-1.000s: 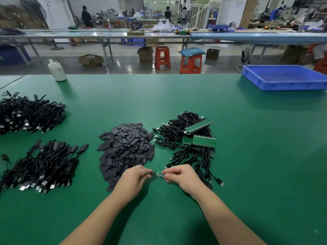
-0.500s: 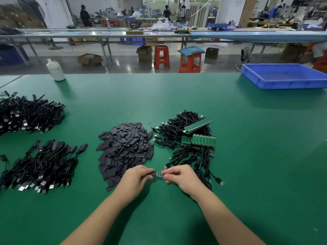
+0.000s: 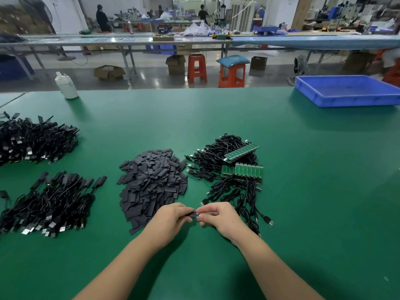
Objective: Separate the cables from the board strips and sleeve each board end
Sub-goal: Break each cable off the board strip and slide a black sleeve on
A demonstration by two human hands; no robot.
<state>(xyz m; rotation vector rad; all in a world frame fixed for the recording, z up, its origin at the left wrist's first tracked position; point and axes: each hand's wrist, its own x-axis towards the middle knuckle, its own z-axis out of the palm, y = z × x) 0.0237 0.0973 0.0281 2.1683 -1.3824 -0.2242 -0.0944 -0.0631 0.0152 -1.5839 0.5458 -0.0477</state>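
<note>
Head view: matte green surface; flat dark sleeve pinched by left hand, small board end pinched by right hand, meeting beside the heaped sleeves and glossy cables.
</note>
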